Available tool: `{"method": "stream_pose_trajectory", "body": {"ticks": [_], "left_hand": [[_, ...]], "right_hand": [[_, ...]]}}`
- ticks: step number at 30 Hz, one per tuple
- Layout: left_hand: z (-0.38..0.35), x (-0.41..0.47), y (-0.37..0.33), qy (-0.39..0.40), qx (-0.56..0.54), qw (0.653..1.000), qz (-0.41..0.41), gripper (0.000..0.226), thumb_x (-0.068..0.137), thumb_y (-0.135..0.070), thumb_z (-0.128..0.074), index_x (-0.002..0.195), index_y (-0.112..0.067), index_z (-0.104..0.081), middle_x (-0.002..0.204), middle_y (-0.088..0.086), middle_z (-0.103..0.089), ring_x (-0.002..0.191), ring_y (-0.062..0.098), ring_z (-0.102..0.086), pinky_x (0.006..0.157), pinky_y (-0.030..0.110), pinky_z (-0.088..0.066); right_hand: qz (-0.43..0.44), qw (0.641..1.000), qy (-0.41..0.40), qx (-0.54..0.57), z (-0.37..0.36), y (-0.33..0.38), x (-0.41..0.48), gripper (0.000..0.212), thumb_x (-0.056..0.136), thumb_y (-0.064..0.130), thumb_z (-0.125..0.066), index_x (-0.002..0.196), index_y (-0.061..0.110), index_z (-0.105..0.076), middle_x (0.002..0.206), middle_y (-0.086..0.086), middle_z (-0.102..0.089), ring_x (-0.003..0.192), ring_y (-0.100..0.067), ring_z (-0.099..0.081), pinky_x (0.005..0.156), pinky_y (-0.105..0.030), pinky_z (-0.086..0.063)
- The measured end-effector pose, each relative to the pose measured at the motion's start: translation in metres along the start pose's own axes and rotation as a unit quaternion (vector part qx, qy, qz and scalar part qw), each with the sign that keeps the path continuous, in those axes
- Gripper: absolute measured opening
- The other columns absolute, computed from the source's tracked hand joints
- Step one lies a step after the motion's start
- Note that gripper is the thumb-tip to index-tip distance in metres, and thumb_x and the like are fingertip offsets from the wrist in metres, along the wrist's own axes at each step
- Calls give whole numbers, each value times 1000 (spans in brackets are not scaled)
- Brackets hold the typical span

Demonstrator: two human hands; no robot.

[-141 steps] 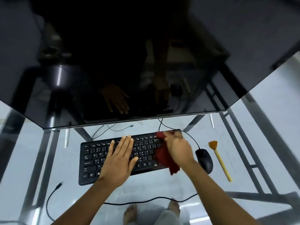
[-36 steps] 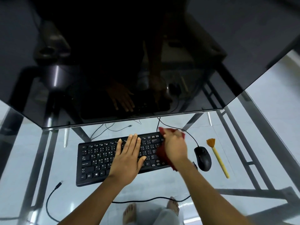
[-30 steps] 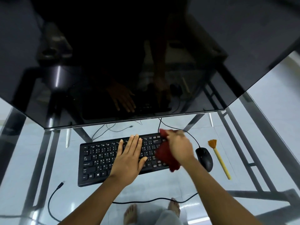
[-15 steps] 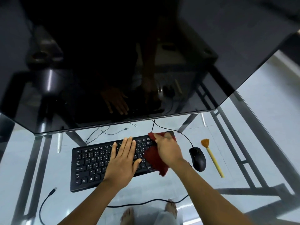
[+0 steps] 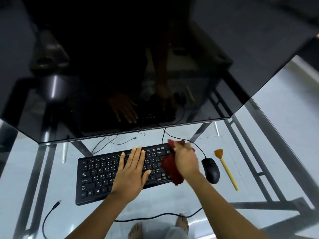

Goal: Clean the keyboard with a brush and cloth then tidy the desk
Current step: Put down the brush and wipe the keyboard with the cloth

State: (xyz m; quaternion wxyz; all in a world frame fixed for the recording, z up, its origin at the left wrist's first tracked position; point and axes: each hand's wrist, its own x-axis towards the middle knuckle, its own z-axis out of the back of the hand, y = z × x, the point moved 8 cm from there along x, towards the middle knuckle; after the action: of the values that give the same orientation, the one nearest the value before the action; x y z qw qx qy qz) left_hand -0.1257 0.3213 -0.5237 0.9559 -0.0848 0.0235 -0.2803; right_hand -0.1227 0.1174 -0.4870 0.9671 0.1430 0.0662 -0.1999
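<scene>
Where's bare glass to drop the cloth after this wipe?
Bare glass lies left of the keyboard, and in front of it up to the loose cable. Right of the brush is free too. Crowded: the right end, where cloth, mouse and brush sit close.

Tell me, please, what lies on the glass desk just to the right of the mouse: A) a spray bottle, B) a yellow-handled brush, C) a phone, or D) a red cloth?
B: the yellow-handled brush lies beside the mouse, while the right hand holds the red cloth on the keyboard.
</scene>
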Motion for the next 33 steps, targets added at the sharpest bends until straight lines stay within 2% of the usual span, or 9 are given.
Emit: {"method": "stream_pose_trajectory", "body": {"ticks": [5, 9, 13, 15, 19, 21, 24, 30, 33], "left_hand": [[0, 0, -1, 0, -9, 1000, -6, 69, 99, -53, -22, 150, -8, -28, 159, 9, -23, 149, 22, -13, 116, 52, -11], [3, 1, -1, -5, -4, 1000, -3, 69, 100, -54, -21, 150, -8, -28, 159, 8, -23, 148, 22, -14, 116, 52, -11], [1, -1, -1, 0, -6, 1000, -7, 69, 100, -54, -21, 150, -8, -28, 159, 9, -23, 148, 22, -14, 116, 51, -11], [2, 0, -2, 1, -4, 1000, -6, 69, 100, -54, -19, 150, -8, -28, 159, 8, -23, 148, 22, -14, 115, 51, -11], [2, 0, 0, 1, 2, 1000, 0, 69, 100, -54, -19, 150, -8, -27, 159, 9, -22, 149, 23, -13, 115, 52, -12], [1, -1, -1, 2, 2, 1000, 0, 69, 100, -54, -21, 150, -7, -27, 159, 9, -22, 149, 23, -13, 115, 52, -11], [1, -1, -2, 12, -1, 1000, -1, 69, 100, -54, -21, 150, -8, -27, 159, 9, -22, 149, 23, -13, 115, 53, -12], [-1, -1, -1, 32, 4, 999, 4, 69, 100, -53, -18, 150, -7, -27, 159, 9, -22, 149, 23, -13, 115, 52, -12], [-1, -1, -1, 35, -8, 999, 2, 69, 100, -53, -18, 150, -7, -27, 159, 9, -23, 148, 23, -14, 114, 52, -11]], "right_hand": [[222, 970, 99, -20, -24, 45, -54, 44, 98, 31, -44, 141, 39, -39, 111, -9, -50, 78, -36, -65, 75, -42, -58], [99, 995, 26, -3, 1, 2, -33, 44, 97, 26, -46, 140, 39, -44, 111, -5, -51, 78, -30, -67, 72, -36, -58], [196, 980, 26, -3, -15, 36, -76, 43, 88, 38, -36, 129, 43, -50, 95, 3, -54, 53, -17, -62, 43, -26, -52], [155, 988, 2, -13, -7, 11, -69, 46, 91, 43, -27, 132, 42, -48, 97, -2, -54, 57, -25, -64, 53, -31, -56], [10, 999, -25, 21, 1, -28, -59, 38, 101, 30, -41, 137, 36, -45, 108, -13, -59, 69, -28, -68, 62, -33, -57], [52, 994, 43, 82, -13, -3, -75, 32, 99, 38, -41, 131, 43, -46, 105, -12, -63, 72, -31, -69, 59, -33, -56], [168, 984, 48, 25, -20, 8, -71, 39, 99, 37, -39, 137, 41, -45, 105, -7, -54, 72, -30, -65, 69, -38, -58], [14, 997, -52, 56, 2, 1, -32, 35, 100, 25, -45, 134, 26, -54, 111, -14, -58, 83, -31, -67, 78, -38, -57], [154, 988, 19, 15, -15, 55, -44, 37, 100, 27, -43, 137, 28, -48, 113, -11, -56, 81, -29, -68, 72, -37, -59]]}}
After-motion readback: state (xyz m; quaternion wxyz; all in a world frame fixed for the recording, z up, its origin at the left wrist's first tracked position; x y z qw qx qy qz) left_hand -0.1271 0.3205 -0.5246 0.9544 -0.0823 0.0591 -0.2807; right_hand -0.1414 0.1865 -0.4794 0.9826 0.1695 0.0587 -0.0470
